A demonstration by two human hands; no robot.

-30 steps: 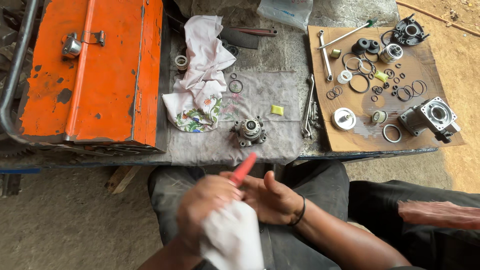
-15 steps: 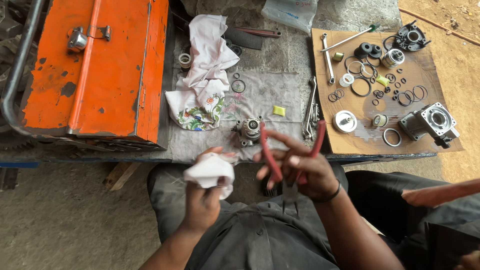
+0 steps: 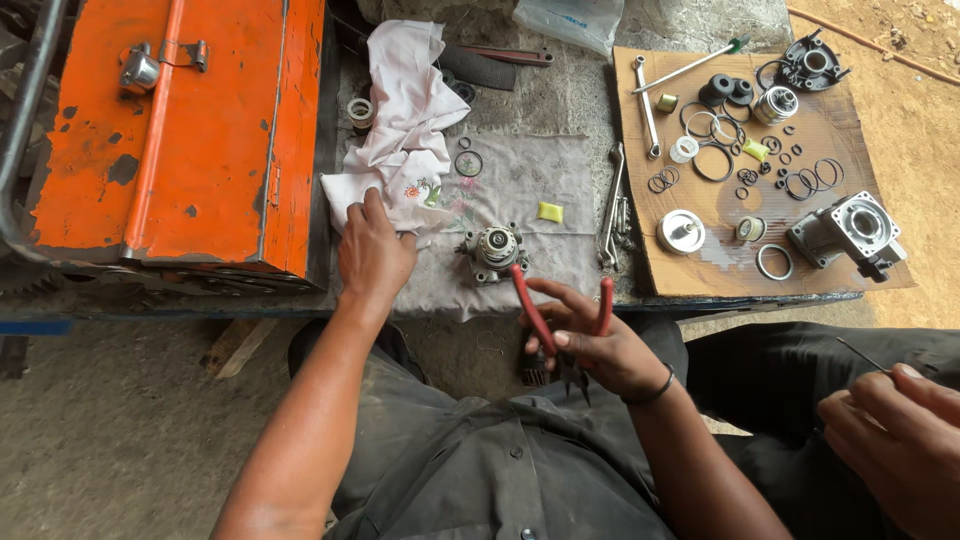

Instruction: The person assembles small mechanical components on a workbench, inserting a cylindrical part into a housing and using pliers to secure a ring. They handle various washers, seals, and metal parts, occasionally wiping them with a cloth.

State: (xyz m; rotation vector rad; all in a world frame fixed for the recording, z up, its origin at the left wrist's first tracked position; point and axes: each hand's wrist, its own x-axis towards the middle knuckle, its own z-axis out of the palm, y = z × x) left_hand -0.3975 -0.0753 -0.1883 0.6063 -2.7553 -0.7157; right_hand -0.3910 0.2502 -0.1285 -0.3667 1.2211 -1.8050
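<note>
My left hand (image 3: pixel 374 252) rests on the lower edge of a white flowered rag (image 3: pixel 405 130) lying on the bench, fingers pressed on the cloth. My right hand (image 3: pixel 590 338) grips red-handled pliers (image 3: pixel 545 320), handles spread, their jaws pointing down toward my lap. A small round metal pump part (image 3: pixel 493 250) sits on a grey cloth (image 3: pixel 535 190) just above the pliers, between my two hands.
An orange metal toolbox (image 3: pixel 170 130) fills the left of the bench. A cardboard sheet (image 3: pixel 850 150) at right carries several rings, seals and a grey housing (image 3: pixel 848 232). Wrenches (image 3: pixel 612 210) lie beside it. Another person's hand (image 3: pixel 900 440) holds a thin pick at lower right.
My left hand carried the white rag from my lap up to the bench and laid it down. The right hand with the pliers moved right and lower.
</note>
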